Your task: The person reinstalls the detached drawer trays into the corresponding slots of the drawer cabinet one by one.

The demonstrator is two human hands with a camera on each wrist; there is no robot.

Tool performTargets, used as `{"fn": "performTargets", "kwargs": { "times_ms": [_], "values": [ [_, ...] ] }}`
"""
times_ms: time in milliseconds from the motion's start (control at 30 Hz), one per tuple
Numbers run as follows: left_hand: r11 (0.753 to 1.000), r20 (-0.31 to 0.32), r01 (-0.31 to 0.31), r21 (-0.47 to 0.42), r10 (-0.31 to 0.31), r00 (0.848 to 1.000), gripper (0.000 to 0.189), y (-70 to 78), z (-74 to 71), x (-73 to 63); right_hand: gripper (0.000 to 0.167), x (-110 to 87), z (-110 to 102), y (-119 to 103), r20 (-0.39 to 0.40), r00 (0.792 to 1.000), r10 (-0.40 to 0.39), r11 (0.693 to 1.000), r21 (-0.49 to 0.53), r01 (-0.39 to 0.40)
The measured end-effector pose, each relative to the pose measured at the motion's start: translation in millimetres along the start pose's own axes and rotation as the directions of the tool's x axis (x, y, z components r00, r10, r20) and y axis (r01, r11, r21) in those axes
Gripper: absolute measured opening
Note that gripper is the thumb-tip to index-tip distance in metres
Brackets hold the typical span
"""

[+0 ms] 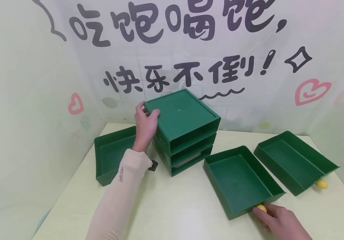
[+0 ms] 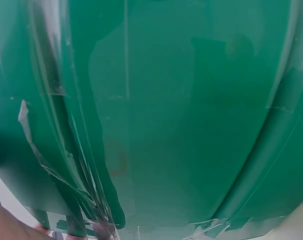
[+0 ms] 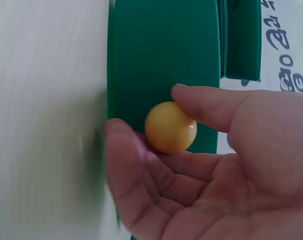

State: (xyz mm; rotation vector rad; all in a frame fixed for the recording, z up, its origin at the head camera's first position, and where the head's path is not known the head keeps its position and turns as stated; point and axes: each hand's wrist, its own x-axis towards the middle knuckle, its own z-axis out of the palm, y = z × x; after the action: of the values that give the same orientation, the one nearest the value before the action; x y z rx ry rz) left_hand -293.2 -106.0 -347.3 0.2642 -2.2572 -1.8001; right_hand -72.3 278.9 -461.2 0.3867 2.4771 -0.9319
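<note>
A green drawer cabinet point(image 1: 184, 113) with three slots stacked one above another stands at the back of the table. My left hand point(image 1: 146, 125) grips its upper left edge, thumb on top and fingers down the far side. The left wrist view is filled by the cabinet's green side point(image 2: 166, 125). At the front right, my right hand point(image 1: 280, 218) holds the round yellow knob point(image 3: 170, 127) of an empty green drawer point(image 1: 241, 180), thumb on one side and curled fingers on the other. The drawer lies close over the table.
Another green drawer point(image 1: 295, 160) with a yellow knob point(image 1: 321, 184) lies at the far right. A third drawer point(image 1: 111, 150) sits left of the cabinet, partly behind my left arm. Printed cloth walls point(image 1: 172, 73) enclose the pale table point(image 1: 172, 206) at the back and sides.
</note>
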Motion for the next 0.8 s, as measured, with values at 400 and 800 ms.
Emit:
{"fn": "performTargets", "kwargs": {
  "times_ms": [400, 800],
  "values": [
    [1.0, -0.042, 0.003, 0.012, -0.002, 0.999, 0.073, -1.5, -0.6, -5.0, 0.053, 9.2, -14.4, 12.5, -0.054, 0.997, -0.055, 0.997, 0.041, 0.058],
    [0.994, -0.126, -0.065, 0.093, 0.076, 0.989, 0.071, -9.3, 2.0, -8.5, 0.054, 2.4, -29.9, 19.0, -0.117, 0.988, -0.101, 0.993, 0.043, 0.107]
  ]
}}
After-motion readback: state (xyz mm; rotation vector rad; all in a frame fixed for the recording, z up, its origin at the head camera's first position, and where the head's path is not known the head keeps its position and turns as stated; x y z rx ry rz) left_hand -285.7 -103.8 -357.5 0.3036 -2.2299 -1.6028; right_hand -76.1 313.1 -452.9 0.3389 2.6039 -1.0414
